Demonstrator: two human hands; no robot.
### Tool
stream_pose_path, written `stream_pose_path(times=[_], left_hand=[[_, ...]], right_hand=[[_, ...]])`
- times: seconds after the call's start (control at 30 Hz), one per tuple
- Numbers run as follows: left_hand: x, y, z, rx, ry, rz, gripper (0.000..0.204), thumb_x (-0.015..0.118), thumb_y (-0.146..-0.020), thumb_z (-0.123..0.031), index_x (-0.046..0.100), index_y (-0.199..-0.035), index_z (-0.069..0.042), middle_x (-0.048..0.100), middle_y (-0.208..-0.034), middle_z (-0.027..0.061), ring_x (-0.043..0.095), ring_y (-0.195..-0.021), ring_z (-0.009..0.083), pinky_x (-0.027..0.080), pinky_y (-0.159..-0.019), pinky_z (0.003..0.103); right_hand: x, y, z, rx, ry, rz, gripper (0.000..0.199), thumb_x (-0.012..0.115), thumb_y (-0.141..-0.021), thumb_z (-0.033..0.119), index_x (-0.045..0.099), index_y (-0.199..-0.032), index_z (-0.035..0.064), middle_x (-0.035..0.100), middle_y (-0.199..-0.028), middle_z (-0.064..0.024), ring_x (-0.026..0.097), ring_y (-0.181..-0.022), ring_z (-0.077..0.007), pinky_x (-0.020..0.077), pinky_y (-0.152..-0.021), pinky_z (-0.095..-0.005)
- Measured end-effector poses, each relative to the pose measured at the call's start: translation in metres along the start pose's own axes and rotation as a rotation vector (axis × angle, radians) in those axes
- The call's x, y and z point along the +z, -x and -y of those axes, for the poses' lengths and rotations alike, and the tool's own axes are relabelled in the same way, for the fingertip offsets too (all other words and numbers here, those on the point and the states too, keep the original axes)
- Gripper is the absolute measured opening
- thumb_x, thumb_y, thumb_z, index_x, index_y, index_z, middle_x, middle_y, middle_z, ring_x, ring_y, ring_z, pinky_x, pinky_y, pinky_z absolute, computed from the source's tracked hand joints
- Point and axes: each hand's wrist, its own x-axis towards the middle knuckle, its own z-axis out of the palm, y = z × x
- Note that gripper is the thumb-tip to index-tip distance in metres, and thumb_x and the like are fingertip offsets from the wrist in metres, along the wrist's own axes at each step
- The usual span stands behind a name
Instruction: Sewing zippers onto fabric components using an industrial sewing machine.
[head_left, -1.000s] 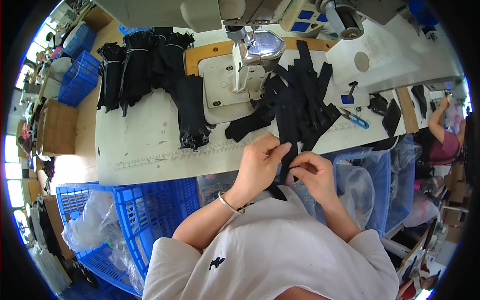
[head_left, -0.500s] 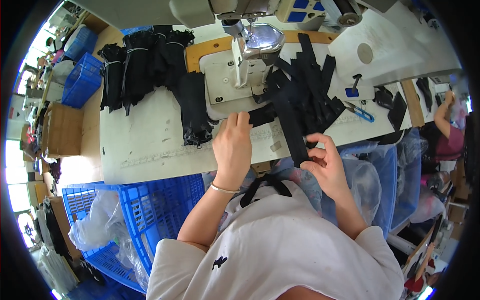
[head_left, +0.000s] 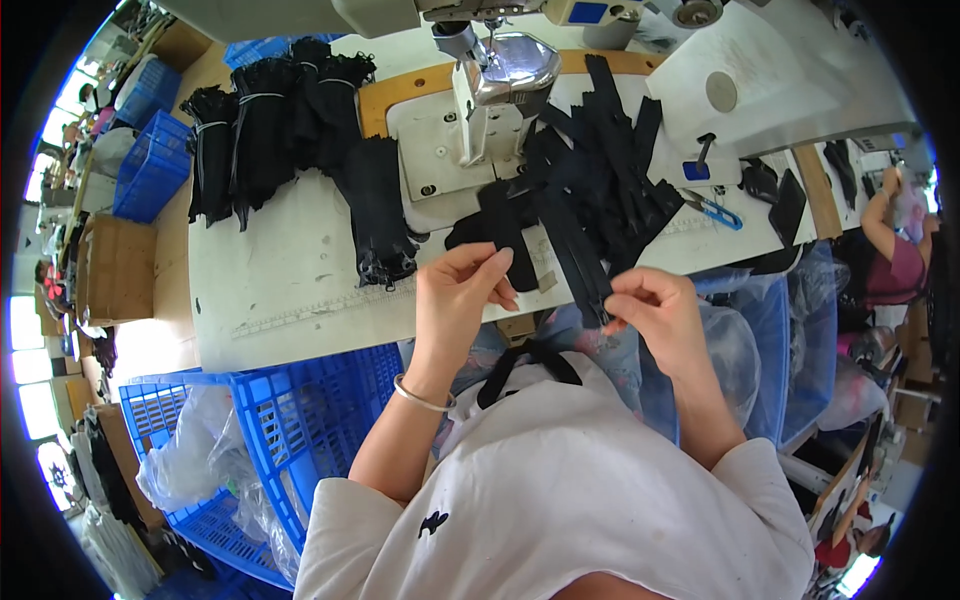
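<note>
At the far left of the white table [head_left: 290, 290] lay several tied bundles of black zippers [head_left: 265, 120], and they looked untouched; below the table edge stood a blue plastic crate [head_left: 300, 420]. A little more to the right, a loose stack of black strips [head_left: 380, 215] waited beside the sewing machine [head_left: 500, 75]. The left hand [head_left: 455, 300] was half closed, its fingertips pinching the lower end of a short black piece [head_left: 505, 235] that lay on the table. Right of it, a big heap of black pieces [head_left: 600, 170] was spread under the machine, perhaps already sewn, but I could not tell. The right hand [head_left: 655, 315] was closed on the end of a long black zipper [head_left: 575, 255] that ran up into this heap. Much material seemed left to process.
</note>
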Motion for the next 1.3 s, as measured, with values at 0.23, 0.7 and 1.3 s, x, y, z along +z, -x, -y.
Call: stream_pose_path(times=[0.23, 0.7, 1.3], left_hand=[[0.0, 0.013, 0.007, -0.097, 0.168, 0.033, 0.022, 0.06, -0.089, -0.012, 0.065, -0.092, 0.009, 0.064, -0.076, 0.0093, 0.062, -0.063, 0.014, 0.055, -0.058, 0.026], [0.012, 0.017, -0.012, -0.037, -0.095, 0.026, 0.018, 0.069, -0.085, -0.014, 0.067, -0.086, 0.004, 0.061, -0.067, 0.0014, 0.054, -0.059, 0.004, 0.05, -0.049, 0.019], [0.012, -0.008, -0.052, 0.207, -0.169, 0.0, 0.022, 0.069, -0.085, -0.015, 0.065, -0.074, 0.003, 0.062, -0.065, 0.0026, 0.053, -0.054, 0.0055, 0.041, -0.049, 0.02]], right_hand=[[0.036, -0.029, 0.0, -0.508, 0.207, 0.121, 0.01, 0.067, -0.083, 0.008, 0.064, -0.084, -0.0017, 0.063, -0.078, -0.0015, 0.058, -0.08, -0.0084, 0.046, -0.073, -0.0219], [0.034, -0.031, -0.007, -0.005, -0.043, 0.219, 0.015, 0.066, -0.086, 0.012, 0.06, -0.087, -0.0017, 0.064, -0.076, -0.004, 0.063, -0.065, -0.0085, 0.0499, -0.058, -0.0204], [0.04, -0.034, 0.029, 0.024, 0.008, 0.244, 0.018, 0.066, -0.087, 0.014, 0.066, -0.082, -0.0039, 0.064, -0.063, -0.0066, 0.061, -0.055, -0.0099, 0.0497, -0.051, -0.0207]])
